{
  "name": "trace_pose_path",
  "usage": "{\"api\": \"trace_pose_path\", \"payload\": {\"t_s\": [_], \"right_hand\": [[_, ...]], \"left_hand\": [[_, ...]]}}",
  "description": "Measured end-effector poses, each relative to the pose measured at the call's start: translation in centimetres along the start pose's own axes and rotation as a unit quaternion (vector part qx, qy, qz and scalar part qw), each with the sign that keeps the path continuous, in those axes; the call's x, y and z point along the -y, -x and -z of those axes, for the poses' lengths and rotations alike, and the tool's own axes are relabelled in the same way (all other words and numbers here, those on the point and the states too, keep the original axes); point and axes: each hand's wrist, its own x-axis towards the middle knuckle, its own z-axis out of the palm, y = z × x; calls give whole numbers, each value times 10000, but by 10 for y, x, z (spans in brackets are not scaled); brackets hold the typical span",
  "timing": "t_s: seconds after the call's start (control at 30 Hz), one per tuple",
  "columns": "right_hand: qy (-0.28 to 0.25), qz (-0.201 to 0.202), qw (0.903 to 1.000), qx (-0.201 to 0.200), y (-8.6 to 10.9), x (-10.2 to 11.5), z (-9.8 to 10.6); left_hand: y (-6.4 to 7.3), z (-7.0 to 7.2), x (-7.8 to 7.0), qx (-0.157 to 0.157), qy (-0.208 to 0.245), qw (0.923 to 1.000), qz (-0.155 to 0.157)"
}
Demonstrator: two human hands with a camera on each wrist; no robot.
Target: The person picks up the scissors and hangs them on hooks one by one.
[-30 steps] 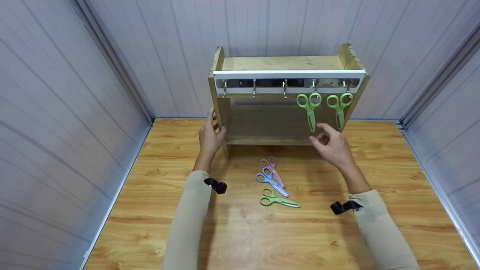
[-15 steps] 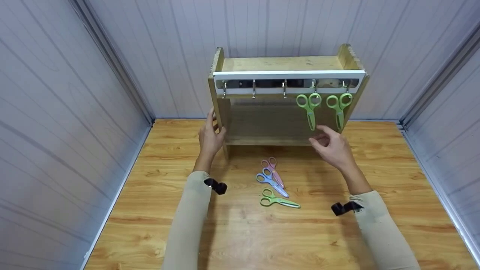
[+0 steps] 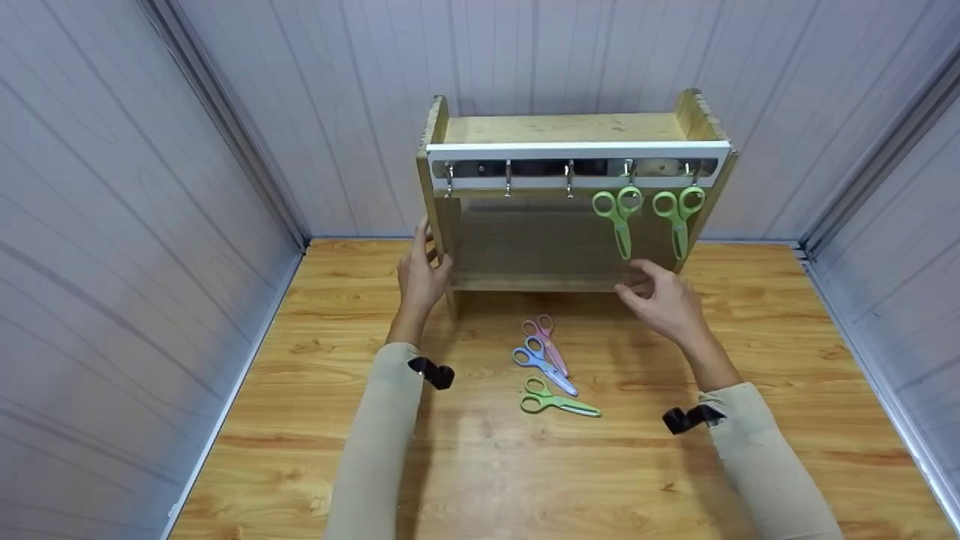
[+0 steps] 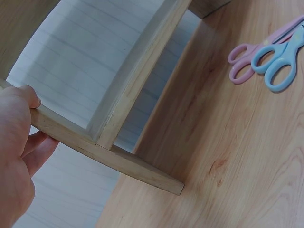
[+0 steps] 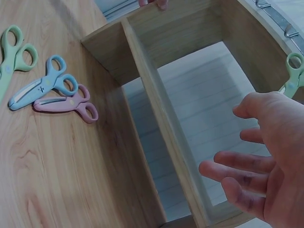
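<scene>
With thumb and fingers around its left side panel, my left hand grips a wooden shelf; the left wrist view shows the thumb in front of the panel and fingertips behind. Two pairs of green scissors hang by one handle loop from the rack's right-hand hooks, an inner pair and an outer pair. Just below the inner pair's tip is my right hand, holding nothing, its fingers loosely bent and spread apart in the right wrist view. Pink scissors, blue scissors and green scissors lie on the floor.
A white hook rack runs across the shelf's upper front, with bare hooks at its left and middle. The blue scissors overlap the pink ones. Panelled walls stand behind and at both sides of the wood-look floor.
My right hand has dropped slightly, away from the tip of the inner hanging green scissors. My left hand keeps its grip on the side panel, and the scissors on the floor stay put.
</scene>
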Motion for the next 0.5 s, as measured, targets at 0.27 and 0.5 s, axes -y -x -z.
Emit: {"api": "trace_pose_path", "payload": {"t_s": [0.27,0.5], "right_hand": [[373,96,9992,57,1,-4,-6],[586,160,9977,313,2,-7,-15]], "left_hand": [[-1,0,-1,44,-6,9999,137],[-1,-1,1,-32,32,10000,20]]}}
